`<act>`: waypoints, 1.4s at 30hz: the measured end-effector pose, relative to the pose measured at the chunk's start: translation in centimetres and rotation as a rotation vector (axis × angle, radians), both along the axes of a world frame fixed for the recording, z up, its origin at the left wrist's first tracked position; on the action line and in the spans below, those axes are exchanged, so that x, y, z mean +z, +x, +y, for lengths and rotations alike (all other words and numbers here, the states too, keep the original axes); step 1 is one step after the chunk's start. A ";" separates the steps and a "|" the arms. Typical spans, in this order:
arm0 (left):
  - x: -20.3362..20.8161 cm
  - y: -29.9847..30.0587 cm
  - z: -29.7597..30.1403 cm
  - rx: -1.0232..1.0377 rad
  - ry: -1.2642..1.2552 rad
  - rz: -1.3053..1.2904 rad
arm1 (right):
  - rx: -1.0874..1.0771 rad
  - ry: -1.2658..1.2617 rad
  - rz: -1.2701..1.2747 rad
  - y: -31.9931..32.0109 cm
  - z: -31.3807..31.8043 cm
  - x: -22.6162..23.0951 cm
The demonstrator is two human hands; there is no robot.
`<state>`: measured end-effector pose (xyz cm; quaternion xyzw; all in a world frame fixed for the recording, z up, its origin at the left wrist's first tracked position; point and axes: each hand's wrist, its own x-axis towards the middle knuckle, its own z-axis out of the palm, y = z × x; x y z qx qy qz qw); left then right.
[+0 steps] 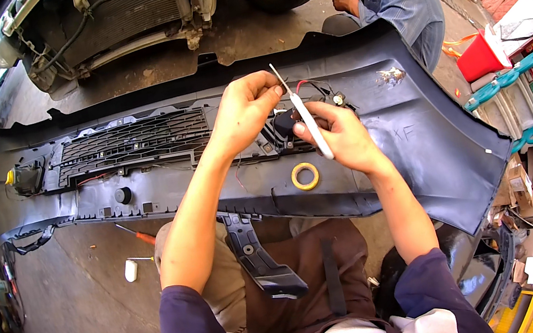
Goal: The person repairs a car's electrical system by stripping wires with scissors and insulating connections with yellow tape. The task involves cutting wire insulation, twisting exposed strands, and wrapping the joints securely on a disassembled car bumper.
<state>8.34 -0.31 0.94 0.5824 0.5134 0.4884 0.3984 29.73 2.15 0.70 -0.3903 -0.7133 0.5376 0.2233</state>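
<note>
We seem to be at fine handwork over the black bumper [429,150], likely calling next for a steady grip, with our right hand [345,138] curled around a slim white tool [311,126] just above the frame's centre and our left hand [244,110] pinched near its thin tip, on what we cannot tell.

A car-repair workshop; a vehicle [129,21] with its front stripped stands near a detached bumper [412,149]. A screwdriver [145,237] lies on the stained floor [86,309].

Hands [241,118] [343,134] close together, fingers [260,80] curled, forearms [189,218] angled inward
</note>
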 end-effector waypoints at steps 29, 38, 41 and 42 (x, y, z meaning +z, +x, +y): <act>0.7 -0.4 -0.2 -0.263 -0.002 -0.234 | 0.304 -0.955 0.872 1.6 -2.0 -1.2; 0.0 -0.3 -0.3 -0.203 -0.016 -0.336 | 0.086 -0.742 0.927 3.6 -3.0 -1.0; -0.1 -0.3 -0.3 -0.171 -0.012 -0.353 | 0.038 -0.639 0.791 4.9 -5.5 -1.5; -0.1 -0.3 -0.2 -0.163 -0.008 -0.359 | 0.024 -0.625 0.782 5.4 -6.3 -1.7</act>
